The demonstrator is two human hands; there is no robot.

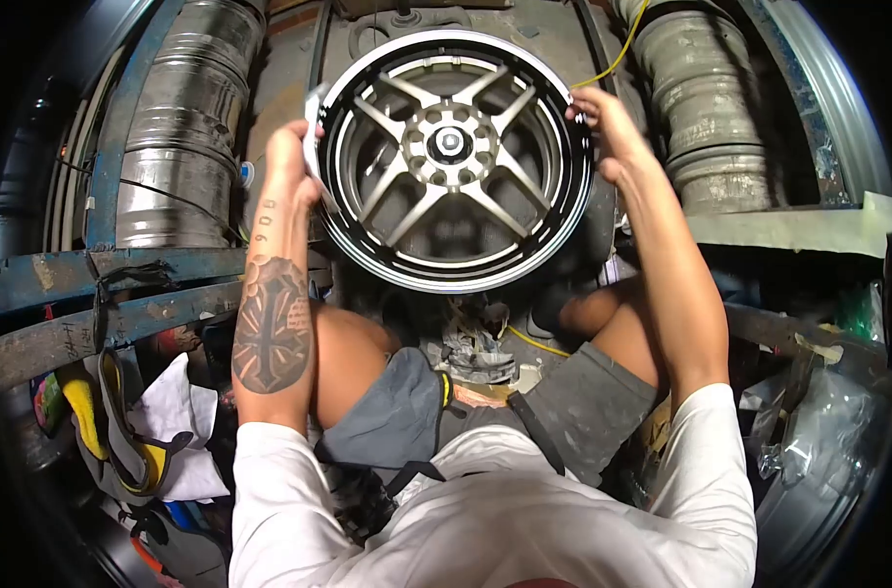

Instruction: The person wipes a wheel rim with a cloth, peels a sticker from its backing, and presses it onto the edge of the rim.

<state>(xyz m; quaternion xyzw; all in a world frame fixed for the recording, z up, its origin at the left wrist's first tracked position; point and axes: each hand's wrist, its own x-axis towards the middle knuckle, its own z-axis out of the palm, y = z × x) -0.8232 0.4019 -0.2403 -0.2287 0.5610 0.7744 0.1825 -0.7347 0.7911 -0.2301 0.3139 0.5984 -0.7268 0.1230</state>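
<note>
Far left: dented, ribbed grey metal drum (176, 127), upright behind a blue steel frame rail (113, 269). Below it, a heap of yellow and grey cloth with white rag (162, 421).

Left hand (291, 162): fingers wrapped over the left edge of the rim, pressing a small white pad or cloth (316, 108) against the lip; closed in a hold on the rim. Forearm carries a dark cross tattoo.

Centre: round alloy car wheel rim with black barrel, polished silver lip and grey five-double-spoke face (456, 157). Held up in front of the person, above the knees, face turned toward the camera (slightly tilted). Spokes run in narrow pairs from a silver hub ringed with bolt holes; a dark centre cap with a bright middle sits in the hub. The outer lip is glossy and reflects light along the lower arc.

Right hand (603, 122): fingers curled on the right edge of the rim, gripping it. A thin yellow cable (613, 64) passes just behind the fingertips.

Far right: second dusty grey ribbed cylinder (711, 118), with crumpled clear plastic wrap (809, 421) lower down.
</note>
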